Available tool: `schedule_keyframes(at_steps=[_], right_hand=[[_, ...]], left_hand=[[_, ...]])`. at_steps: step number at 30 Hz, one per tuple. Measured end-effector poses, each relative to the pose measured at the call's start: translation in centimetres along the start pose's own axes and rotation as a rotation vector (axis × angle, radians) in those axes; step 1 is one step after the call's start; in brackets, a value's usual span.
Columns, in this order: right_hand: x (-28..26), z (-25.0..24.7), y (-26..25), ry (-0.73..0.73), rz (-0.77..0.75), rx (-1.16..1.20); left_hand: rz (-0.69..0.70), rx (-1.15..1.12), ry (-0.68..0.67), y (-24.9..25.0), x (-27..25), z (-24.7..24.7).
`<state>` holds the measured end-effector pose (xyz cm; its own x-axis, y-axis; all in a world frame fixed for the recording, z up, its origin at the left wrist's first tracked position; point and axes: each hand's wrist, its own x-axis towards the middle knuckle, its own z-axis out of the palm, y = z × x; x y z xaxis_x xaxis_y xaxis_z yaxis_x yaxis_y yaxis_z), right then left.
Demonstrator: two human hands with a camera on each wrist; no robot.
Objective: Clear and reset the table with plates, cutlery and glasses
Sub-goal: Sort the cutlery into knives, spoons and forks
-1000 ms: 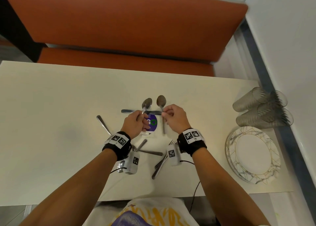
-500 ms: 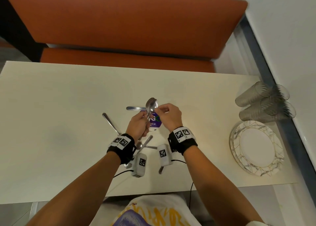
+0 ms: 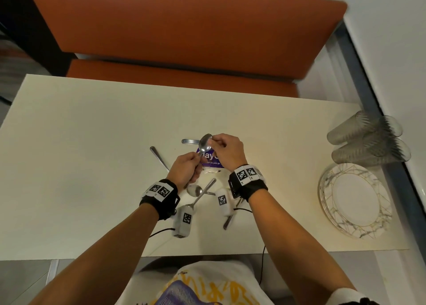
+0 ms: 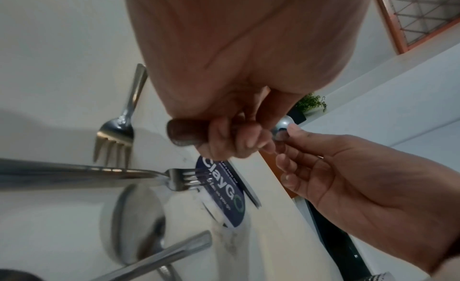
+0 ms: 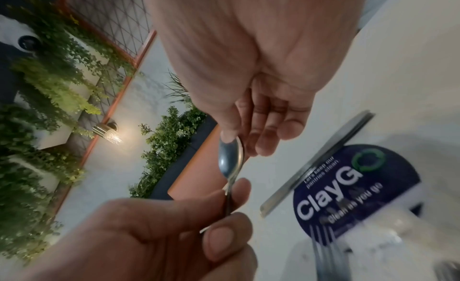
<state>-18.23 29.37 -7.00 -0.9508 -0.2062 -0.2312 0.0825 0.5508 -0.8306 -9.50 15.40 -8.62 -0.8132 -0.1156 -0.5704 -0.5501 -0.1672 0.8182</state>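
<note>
The tabletop (image 3: pixel 92 143) has a round sticker (image 3: pixel 211 160) in the middle. Far right of the sticker, plates (image 3: pixel 352 201) sit stacked with nothing on them. Beyond them, cups (image 3: pixel 366 141) lie tipped and empty. Above the sticker, the left hand (image 3: pixel 185 171) grips spoons (image 3: pixel 205 143) by the handles. The right hand (image 3: pixel 227 151) pinches the bowls, probably lining them up. More cutlery (image 3: pixel 198 191) lies loose just near of the sticker.

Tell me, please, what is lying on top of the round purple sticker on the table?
A knife lies across the sticker, and fork tines overlap its near edge. In the head view, the hands and held spoons hide part of it.
</note>
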Motion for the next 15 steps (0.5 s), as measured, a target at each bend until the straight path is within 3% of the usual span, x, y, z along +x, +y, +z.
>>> schedule_keyframes(at_steps=[4, 11, 15], right_hand=[[-1.7, 1.7, 1.4, -0.029, 0.063, -0.010], [-4.5, 5.4, 4.5, -0.439, -0.070, -0.467], [-4.9, 6.4, 4.4, -0.486, -0.127, -0.628]], left_hand=[[-0.019, 0.010, 0.113, -1.8, 0.1, -1.6], [-0.048, 0.072, 0.195, -4.4, -0.3, -4.1], [-0.040, 0.091, 0.215, -4.7, -0.6, -4.7]])
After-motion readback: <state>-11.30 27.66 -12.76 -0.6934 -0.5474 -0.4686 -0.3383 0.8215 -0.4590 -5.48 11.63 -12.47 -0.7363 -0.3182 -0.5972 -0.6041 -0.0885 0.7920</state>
